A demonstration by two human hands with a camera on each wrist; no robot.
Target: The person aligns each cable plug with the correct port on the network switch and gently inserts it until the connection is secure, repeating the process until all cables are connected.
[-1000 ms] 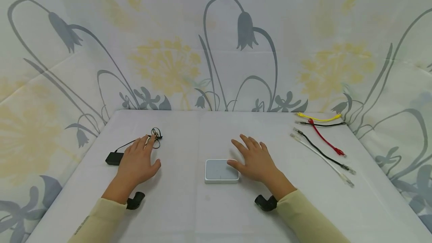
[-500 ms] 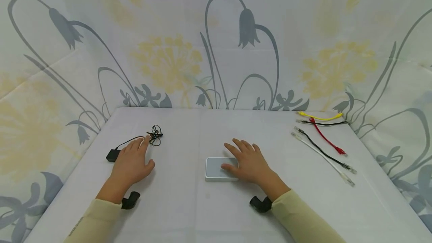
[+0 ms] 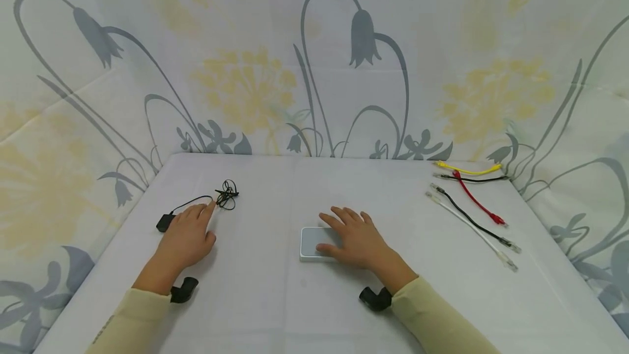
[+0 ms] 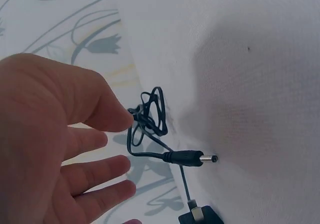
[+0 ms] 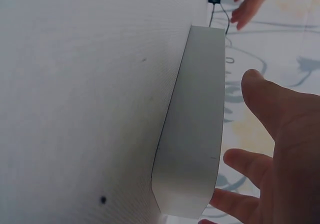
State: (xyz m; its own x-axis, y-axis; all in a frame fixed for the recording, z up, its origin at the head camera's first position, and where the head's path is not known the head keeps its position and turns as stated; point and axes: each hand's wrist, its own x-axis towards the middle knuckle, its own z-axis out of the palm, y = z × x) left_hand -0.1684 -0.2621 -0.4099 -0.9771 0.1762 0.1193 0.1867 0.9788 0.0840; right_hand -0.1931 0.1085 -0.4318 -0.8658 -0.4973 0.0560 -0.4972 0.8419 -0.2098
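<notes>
left grip (image 3: 184,240): fingers were loosely spread, holding nothing, near black adapter (image 3: 165,223) and bundled cable (image 3: 226,196) | right grip (image 3: 360,242): spread, empty, over white box (image 3: 309,245), contact unclear | box and adapter lay on surface (image 3: 255,294) | plug (image 4: 185,158) was unconnected, nothing lifted; handling apparently all remained

Beige sleeves (image 3: 131,318), black wrist cameras (image 3: 184,290)

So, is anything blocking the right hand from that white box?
Nothing visible is. The right hand is over the right part of the white box, and the right wrist view shows no object between them. Whether the fingers touch it, I can't tell.
</notes>
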